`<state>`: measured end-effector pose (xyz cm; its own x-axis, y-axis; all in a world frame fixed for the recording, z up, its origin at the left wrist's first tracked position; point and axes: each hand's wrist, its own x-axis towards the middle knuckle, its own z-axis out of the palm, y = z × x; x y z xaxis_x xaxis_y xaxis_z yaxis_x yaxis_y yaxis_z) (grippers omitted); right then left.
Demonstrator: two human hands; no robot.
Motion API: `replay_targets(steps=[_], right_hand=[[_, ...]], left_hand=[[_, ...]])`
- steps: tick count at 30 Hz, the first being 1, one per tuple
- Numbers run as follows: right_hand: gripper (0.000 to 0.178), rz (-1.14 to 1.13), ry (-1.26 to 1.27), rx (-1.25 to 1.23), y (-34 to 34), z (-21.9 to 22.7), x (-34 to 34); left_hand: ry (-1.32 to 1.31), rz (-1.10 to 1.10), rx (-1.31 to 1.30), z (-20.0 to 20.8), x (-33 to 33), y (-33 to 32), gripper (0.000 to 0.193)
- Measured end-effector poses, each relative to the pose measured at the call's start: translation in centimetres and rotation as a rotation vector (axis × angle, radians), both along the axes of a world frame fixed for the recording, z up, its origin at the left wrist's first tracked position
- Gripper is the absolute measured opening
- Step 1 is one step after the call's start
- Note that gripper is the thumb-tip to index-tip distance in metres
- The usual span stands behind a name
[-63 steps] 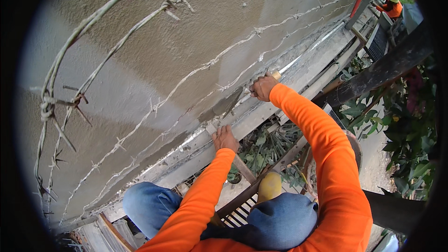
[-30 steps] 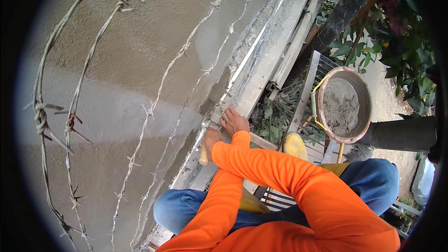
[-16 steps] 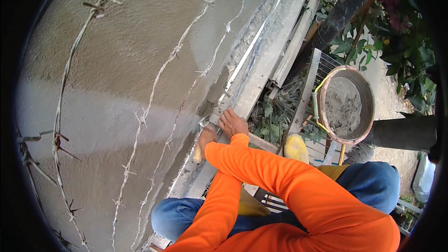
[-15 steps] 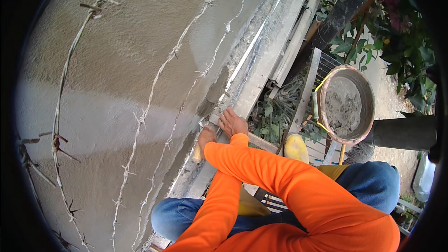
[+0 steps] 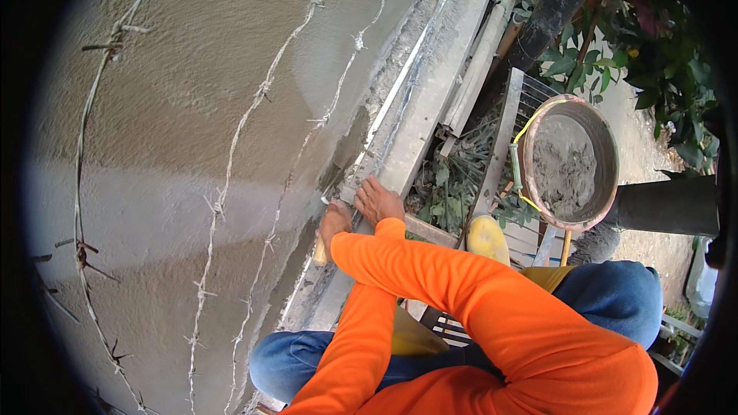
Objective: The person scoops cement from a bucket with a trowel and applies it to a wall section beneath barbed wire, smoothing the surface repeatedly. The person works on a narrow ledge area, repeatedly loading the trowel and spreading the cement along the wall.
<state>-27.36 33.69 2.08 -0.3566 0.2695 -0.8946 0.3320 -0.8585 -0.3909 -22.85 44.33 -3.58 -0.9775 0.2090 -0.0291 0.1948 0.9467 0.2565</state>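
My forearms cross in orange sleeves, the right over the left. At the wall's lower edge, my right hand [image 5: 335,220] grips a tool with a pale wooden handle [image 5: 319,251]; a bit of metal shows past the fingers, but most of the tool is hidden. Just right of it, my left hand [image 5: 377,200] curls its fingers over a greyish flat piece [image 5: 349,194] at the concrete ledge [image 5: 419,119]; the hand covers most of that piece. A metal-bright straight strip [image 5: 400,81] runs along the ledge beside the plastered wall [image 5: 177,107].
Strands of barbed wire [image 5: 231,157] cross in front of the wall at left. A bucket of wet mortar [image 5: 565,165] with a yellow-edged handle stands at right. Near it are my yellow boot [image 5: 487,240], a dark post [image 5: 667,209] and leafy plants [image 5: 584,69]. A wooden board [image 5: 430,231] lies below my left hand.
The view has shifted slightly, moving the wall and wires left in the picture. Both hands keep their hold at the ledge, the right hand slightly turned.
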Motion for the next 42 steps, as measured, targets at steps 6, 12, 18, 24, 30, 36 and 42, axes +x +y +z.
replay_targets(steps=[6,12,18,24,30,36,42], right_hand=[[0.041,0.121,0.062,0.26,-0.3,1.3,0.6],[0.038,0.175,0.024,0.269,-0.3,5.0,1.5],[0.039,0.273,0.036,0.338,0.0,7.5,2.0],[0.046,0.273,0.096,0.112,-0.4,8.9,3.6],[0.044,0.285,0.02,0.075,0.0,9.2,2.2],[0.039,0.395,0.105,0.112,-0.7,11.2,2.7],[0.044,0.899,0.248,0.556,10.1,17.2,8.5]], left_hand=[[0.029,0.014,-0.048,-0.3,0.0,0.2,0.057],[-0.026,0.02,-0.073,0.4,-0.1,0.3,0.064],[-0.065,0.035,-0.089,1.0,0.0,0.6,0.062],[-0.041,0.033,-0.086,0.8,0.0,0.6,0.058],[-0.073,0.058,-0.09,1.1,-0.4,0.7,0.059],[-0.026,0.036,-0.092,1.1,-0.2,0.5,0.062],[-0.093,0.056,-0.056,0.9,-0.5,0.7,0.057]])
